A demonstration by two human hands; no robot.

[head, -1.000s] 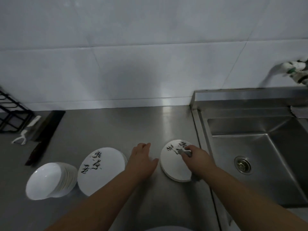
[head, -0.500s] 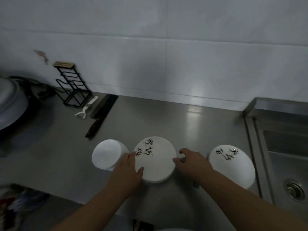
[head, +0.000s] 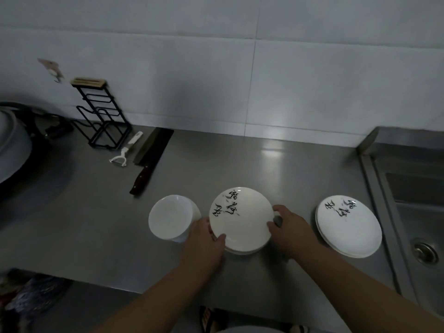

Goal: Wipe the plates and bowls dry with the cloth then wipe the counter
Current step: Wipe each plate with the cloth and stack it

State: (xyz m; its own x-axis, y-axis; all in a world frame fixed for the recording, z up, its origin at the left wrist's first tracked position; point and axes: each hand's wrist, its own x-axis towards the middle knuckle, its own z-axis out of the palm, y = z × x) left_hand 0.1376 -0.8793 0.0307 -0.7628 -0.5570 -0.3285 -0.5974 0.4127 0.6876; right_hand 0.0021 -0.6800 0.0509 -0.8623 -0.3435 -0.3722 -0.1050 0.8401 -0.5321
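Lifted since earlier, the top plate (head: 241, 217) is gripped by left hand (head: 204, 239) and cloth-holding right hand (head: 292, 230). It could be dropped if wet rims slip.

both bare forearms reach forward side by side. the left hand (head: 204, 239) curls at the left rim of the top plate (head: 240, 217), thumb on its edge. the right hand (head: 292, 230) grips its right rim, a grey cloth (head: 278, 221) pinched under the fingers.

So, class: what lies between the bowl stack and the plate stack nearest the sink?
In the head view: another plate stack, its top plate gripped by both hands.
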